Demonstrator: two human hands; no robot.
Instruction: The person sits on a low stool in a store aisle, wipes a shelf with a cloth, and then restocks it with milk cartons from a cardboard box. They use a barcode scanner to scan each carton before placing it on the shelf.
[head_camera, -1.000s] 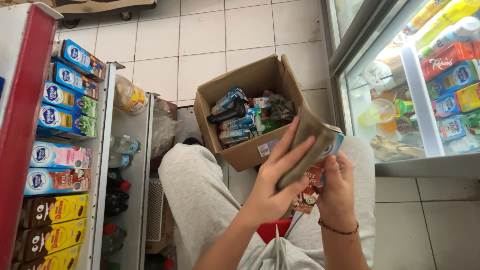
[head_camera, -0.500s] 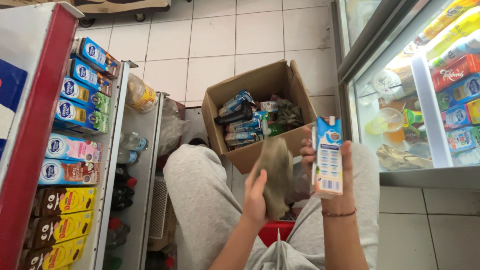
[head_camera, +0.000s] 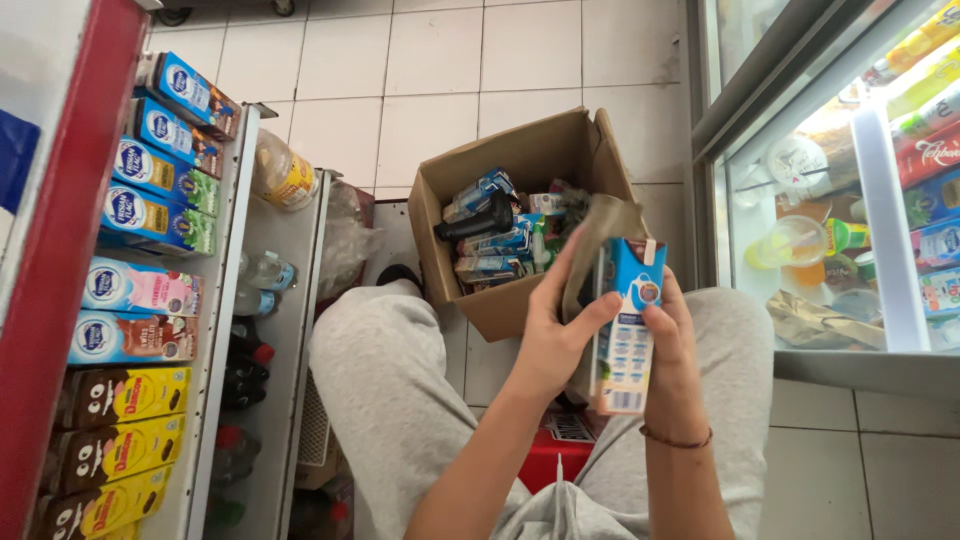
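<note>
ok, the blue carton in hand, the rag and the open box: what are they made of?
Blue carton: likely coated paperboard, slight sheen, sharp folded edges. Rag: soft woven cloth, matte, drapes limp. Open box: corrugated cardboard, matte brown, flaps creased.

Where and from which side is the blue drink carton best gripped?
Grip the blue drink carton around its middle, across the narrow flat sides, coming from the right. It stands upright and tall; the right hand already wraps there, and the left hand presses a cloth against its left.
</note>
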